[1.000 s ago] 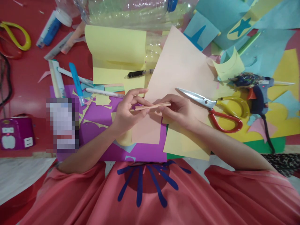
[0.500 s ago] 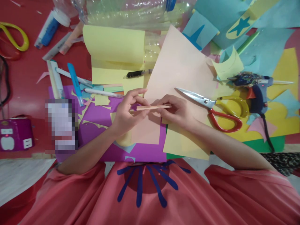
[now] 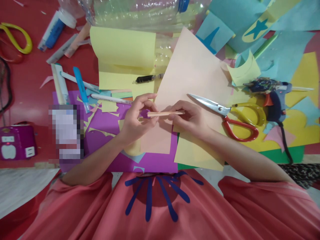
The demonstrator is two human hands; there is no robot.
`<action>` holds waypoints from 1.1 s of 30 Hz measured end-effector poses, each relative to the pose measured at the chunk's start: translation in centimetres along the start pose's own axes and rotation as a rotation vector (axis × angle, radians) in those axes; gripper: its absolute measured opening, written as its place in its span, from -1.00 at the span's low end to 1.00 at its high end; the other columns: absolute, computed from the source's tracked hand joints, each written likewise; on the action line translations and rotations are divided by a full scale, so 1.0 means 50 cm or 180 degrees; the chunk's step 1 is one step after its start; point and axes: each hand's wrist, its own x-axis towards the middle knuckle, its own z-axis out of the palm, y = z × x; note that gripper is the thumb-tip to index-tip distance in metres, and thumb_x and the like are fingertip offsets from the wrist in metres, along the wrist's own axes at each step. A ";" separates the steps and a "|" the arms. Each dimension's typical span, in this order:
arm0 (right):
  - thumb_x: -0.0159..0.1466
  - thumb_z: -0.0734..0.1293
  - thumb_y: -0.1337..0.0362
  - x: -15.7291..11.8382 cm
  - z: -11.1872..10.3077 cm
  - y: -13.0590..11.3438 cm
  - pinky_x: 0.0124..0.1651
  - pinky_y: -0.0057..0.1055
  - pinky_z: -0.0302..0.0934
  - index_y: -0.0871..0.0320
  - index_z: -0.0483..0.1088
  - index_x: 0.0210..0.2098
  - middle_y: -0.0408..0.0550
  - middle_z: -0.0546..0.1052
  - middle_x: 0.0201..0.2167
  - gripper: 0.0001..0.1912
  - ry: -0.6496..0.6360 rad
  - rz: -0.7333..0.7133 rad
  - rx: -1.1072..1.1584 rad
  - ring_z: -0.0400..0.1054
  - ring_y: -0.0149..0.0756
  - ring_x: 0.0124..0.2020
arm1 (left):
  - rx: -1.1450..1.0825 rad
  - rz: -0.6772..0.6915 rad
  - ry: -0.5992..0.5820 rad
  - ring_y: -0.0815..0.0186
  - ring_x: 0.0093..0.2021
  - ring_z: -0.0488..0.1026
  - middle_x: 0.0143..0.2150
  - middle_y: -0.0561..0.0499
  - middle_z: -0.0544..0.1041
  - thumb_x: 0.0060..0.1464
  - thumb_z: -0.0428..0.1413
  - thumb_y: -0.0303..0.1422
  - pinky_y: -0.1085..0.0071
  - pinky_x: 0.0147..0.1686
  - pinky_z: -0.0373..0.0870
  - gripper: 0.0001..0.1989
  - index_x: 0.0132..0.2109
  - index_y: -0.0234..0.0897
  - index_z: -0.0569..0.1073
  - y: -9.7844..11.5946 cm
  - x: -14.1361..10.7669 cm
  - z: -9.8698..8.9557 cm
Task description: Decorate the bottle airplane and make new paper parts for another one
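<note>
A narrow strip of folded peach paper (image 3: 162, 114) is held level between both hands. My left hand (image 3: 138, 115) pinches its left end between thumb and fingers. At the right end, my right hand (image 3: 188, 115) is closed on the strip, thumb below and fingers above. Beneath them lies a large sheet of peach paper (image 3: 192, 66), with a lower piece near my chest. Scissors (image 3: 222, 111) with one yellow and one red handle rest on the sheet to the right of my right hand, blades slightly apart.
A glue gun (image 3: 276, 98) lies at the right on yellow paper. Yellow paper (image 3: 122, 50) and a black pen (image 3: 145, 79) are ahead. Several markers, including a blue one (image 3: 80, 85), lie left, near a blurred phone-like object (image 3: 66, 133) and a purple power box (image 3: 17, 143). Plastic bottles (image 3: 135, 13) are at the back.
The peach strip has shifted very slightly to the right between my fingers, and my right hand has moved a little with it. The surrounding things lie as before.
</note>
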 end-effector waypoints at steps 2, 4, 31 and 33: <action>0.23 0.38 0.23 -0.001 0.000 0.000 -0.48 -0.50 0.15 0.20 0.47 -0.35 -0.10 0.53 -0.45 -0.86 -0.0004 0.0002 0.0026 0.30 -0.50 -0.52 | 0.0067 0.0107 -0.0008 0.44 -0.33 0.47 -0.33 0.12 0.48 0.01 0.21 -0.45 0.59 -0.41 0.40 -0.53 0.08 -0.15 0.36 -0.005 0.000 -0.001; 0.24 0.37 0.20 -0.002 -0.001 0.000 -0.46 -0.49 0.17 0.19 0.47 -0.34 -0.11 0.53 -0.45 -0.84 -0.0042 0.0028 0.0030 0.32 -0.49 -0.50 | 0.0124 0.0151 -0.0025 0.43 -0.33 0.47 -0.34 0.12 0.49 0.02 0.21 -0.43 0.58 -0.40 0.40 -0.53 0.10 -0.15 0.35 -0.008 0.000 -0.002; 0.24 0.38 0.22 -0.002 0.000 0.002 -0.36 -0.44 0.30 0.17 0.47 -0.32 -0.06 0.57 -0.38 -0.87 -0.0101 0.0031 -0.0045 0.43 -0.41 -0.40 | 0.0302 0.0267 0.0022 0.44 -0.36 0.45 -0.37 0.13 0.44 0.09 0.24 -0.27 0.55 -0.40 0.40 -0.58 0.08 -0.14 0.36 -0.015 -0.004 -0.004; 0.25 0.38 0.21 -0.003 -0.001 0.003 -0.32 -0.42 0.32 0.16 0.47 -0.31 -0.05 0.57 -0.35 -0.87 -0.0095 0.0043 -0.0069 0.44 -0.39 -0.36 | 0.0341 0.0289 0.0058 0.44 -0.36 0.45 -0.37 0.13 0.43 0.09 0.25 -0.24 0.54 -0.39 0.40 -0.58 0.08 -0.14 0.36 -0.016 -0.004 -0.004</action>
